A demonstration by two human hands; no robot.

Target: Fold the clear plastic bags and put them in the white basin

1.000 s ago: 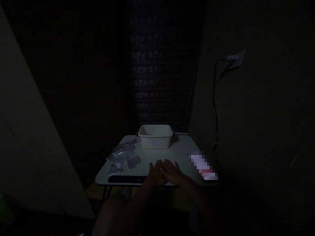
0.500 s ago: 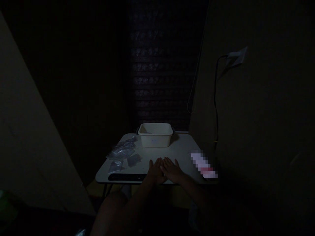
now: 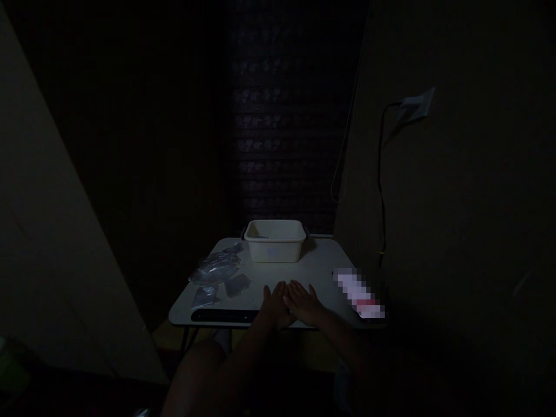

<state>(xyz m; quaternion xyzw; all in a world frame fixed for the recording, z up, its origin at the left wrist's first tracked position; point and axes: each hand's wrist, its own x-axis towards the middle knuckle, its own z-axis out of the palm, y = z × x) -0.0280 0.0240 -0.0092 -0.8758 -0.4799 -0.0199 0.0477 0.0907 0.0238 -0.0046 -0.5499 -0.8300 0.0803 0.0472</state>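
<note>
My left hand (image 3: 275,305) lies flat at the front edge of a small white table (image 3: 286,274), fingers stretched forward and thumb apart. Beside it my right hand (image 3: 303,303) rests palm down in the same way, its fingertips meeting those of my left hand. Neither hand holds anything visible. Beyond them, at the table's back, stands a white plastic tub (image 3: 275,251) with dark handles; something faint lies inside. Clear plastic bags (image 3: 215,267) are heaped to the left, with a small flat packet (image 3: 237,284) nearer my left hand.
A dark slotted strip (image 3: 221,315) runs along the table's front left edge. At the right edge lies a pixelated, lit object (image 3: 358,293). A black cable (image 3: 380,179) hangs from a wall socket on the right. The room is very dark.
The whole view has shifted very slightly, so the table and tub appear a little lower. Both hands keep the same pose on the table.
</note>
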